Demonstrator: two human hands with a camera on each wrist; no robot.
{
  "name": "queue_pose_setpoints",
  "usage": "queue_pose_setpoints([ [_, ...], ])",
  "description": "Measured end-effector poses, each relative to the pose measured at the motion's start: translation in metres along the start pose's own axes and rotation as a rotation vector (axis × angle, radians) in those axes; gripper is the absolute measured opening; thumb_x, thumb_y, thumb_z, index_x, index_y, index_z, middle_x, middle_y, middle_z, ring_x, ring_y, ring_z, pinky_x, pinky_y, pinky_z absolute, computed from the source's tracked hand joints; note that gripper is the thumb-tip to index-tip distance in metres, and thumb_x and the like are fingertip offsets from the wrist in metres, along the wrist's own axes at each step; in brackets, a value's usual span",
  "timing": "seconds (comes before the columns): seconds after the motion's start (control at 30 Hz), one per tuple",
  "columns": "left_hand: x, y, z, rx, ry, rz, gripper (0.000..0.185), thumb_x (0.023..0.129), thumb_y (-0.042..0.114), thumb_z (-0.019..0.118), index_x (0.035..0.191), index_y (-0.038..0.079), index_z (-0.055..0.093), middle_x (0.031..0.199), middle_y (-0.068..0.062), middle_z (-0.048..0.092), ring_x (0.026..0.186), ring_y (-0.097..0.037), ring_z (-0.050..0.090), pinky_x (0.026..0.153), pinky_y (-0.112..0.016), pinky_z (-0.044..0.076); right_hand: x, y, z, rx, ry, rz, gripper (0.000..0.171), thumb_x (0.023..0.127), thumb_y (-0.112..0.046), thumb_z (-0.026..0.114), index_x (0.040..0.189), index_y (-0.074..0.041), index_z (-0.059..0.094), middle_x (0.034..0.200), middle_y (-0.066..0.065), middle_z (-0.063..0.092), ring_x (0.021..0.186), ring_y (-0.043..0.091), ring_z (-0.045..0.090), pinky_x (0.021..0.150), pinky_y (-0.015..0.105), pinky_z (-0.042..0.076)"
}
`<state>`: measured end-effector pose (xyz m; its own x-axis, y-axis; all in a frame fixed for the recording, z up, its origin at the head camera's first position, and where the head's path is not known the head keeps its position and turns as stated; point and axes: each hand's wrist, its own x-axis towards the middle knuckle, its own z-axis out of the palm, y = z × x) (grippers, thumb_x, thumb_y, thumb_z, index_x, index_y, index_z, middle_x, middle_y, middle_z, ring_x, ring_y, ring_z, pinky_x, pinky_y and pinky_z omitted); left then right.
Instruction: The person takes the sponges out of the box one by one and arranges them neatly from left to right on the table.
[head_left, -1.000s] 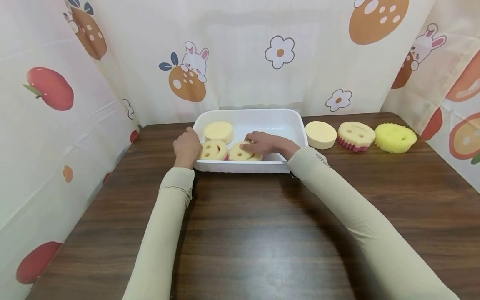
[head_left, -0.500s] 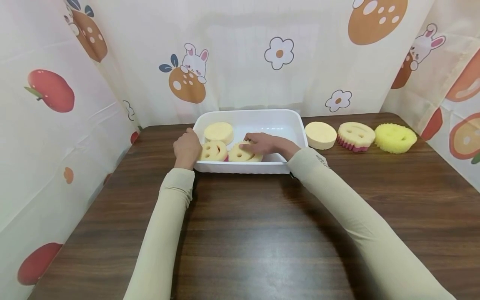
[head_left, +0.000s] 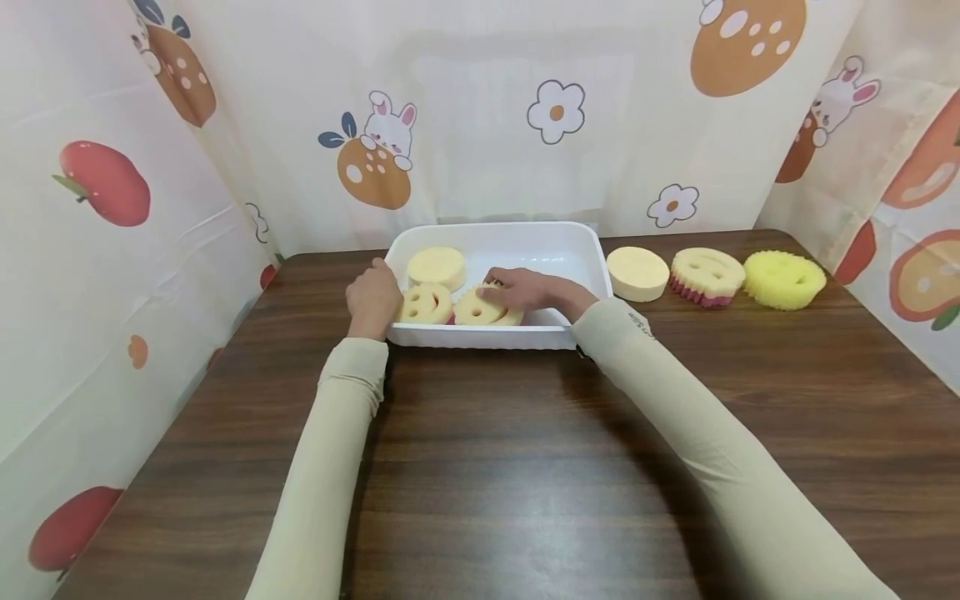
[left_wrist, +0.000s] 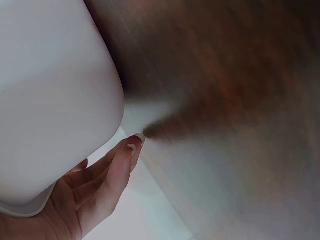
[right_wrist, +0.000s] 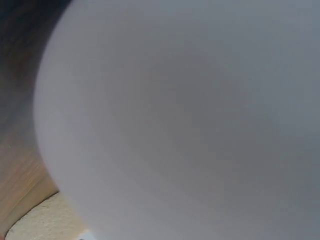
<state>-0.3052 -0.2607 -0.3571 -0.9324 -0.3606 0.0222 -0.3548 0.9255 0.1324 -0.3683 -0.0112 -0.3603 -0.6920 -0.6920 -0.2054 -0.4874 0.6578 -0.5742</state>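
Observation:
A white tray (head_left: 540, 250) stands on the table, holding three round cream sponges. The left hand (head_left: 373, 296) holds the tray's left side; in the left wrist view its fingers (left_wrist: 117, 170) lie along the outer wall, with the rim at the palm. Inside, the right hand (head_left: 521, 288) grips a scalloped smiley sponge (head_left: 472, 312) near the front wall, covering its right part. Touching that sponge on the left is another smiley sponge (head_left: 422, 306). Behind them lies a plain round sponge (head_left: 437, 267). Blurred white tray wall (right_wrist: 175, 120) fills most of the right wrist view.
Right of the tray, in a row, lie a plain cream sponge (head_left: 637, 273), a cream-and-pink smiley sponge (head_left: 705, 273) and a bright yellow one (head_left: 783, 279). Printed curtains (head_left: 480, 158) enclose the dark wooden table (head_left: 480, 467) at the back and both sides.
The head view has shifted slightly. Both hands and the sponges keep nearly the same places, the right hand still on the smiley sponge in the tray.

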Motion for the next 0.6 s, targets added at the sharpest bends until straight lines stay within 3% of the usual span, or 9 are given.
queue_pose_setpoints([
  [0.43, -0.0026, -0.0009, -0.0014, 0.006, 0.020, 0.009, 0.033, 0.101, 0.013, 0.035, 0.126, -0.007, 0.042, 0.114, -0.027, 0.066, 0.104, -0.040, 0.068, 0.085, -0.051, 0.054, -0.0002, 0.0024, -0.0014, 0.062, 0.005, -0.037, 0.036, 0.105, -0.040, 0.041, 0.125, -0.013, 0.054, 0.124, 0.011, 0.056, 0.118, 0.023, 0.048, 0.105, 0.039, 0.037],
  [0.6, -0.0010, -0.0003, 0.0003, 0.010, 0.015, 0.013, 0.033, 0.101, 0.014, 0.035, 0.127, -0.006, 0.042, 0.114, -0.026, 0.066, 0.105, -0.040, 0.068, 0.086, -0.051, 0.054, -0.0039, 0.0023, -0.0046, 0.077, 0.020, -0.028, 0.036, 0.104, -0.040, 0.044, 0.127, -0.013, 0.054, 0.133, 0.011, 0.056, 0.124, 0.025, 0.049, 0.110, 0.042, 0.038],
])
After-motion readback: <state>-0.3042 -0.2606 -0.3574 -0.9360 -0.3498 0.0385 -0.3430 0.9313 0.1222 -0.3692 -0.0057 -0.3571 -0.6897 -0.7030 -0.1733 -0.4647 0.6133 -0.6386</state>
